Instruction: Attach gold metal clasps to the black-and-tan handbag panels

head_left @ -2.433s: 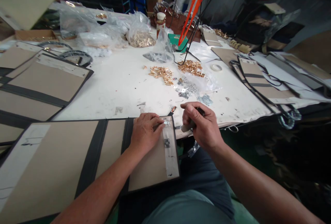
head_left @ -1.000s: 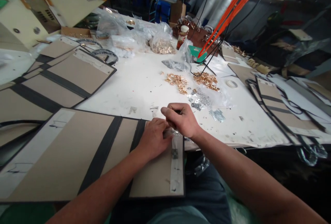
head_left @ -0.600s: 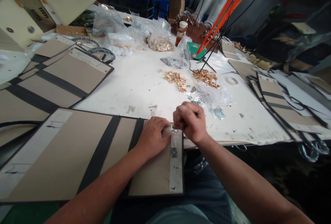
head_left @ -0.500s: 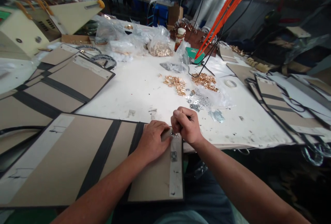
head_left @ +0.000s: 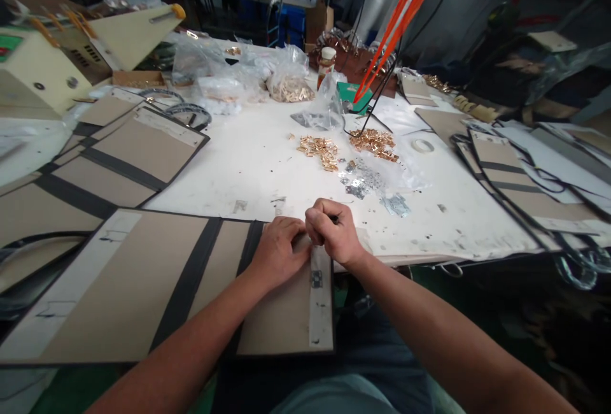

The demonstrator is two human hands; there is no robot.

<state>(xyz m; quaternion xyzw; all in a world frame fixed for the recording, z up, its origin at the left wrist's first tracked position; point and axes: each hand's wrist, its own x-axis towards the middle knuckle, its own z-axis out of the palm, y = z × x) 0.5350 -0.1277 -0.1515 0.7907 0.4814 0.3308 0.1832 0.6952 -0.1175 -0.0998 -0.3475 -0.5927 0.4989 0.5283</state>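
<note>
A beige panel with dark bands lies in front of me, its right end reaching over the table edge. Along that end runs a white strip, which carries a small grey metal plate. My left hand rests on the panel beside the strip, fingers laid over the surface and thumb stretched toward the strip. Close by, my right hand is closed in a fist above the strip's far end. Something dark shows at the top of the fist, but I cannot make out what it is.
Gold-coloured metal pieces and thin metal plates lie beyond my hands, near a tape roll. More panels are stacked at left. Orange straps hang over the table. Two people sit far back.
My right fist has come down slightly closer to the strip, and the shiny bit beneath it is now mostly hidden. My left hand stays on the panel. The whole view has shifted a little.
</note>
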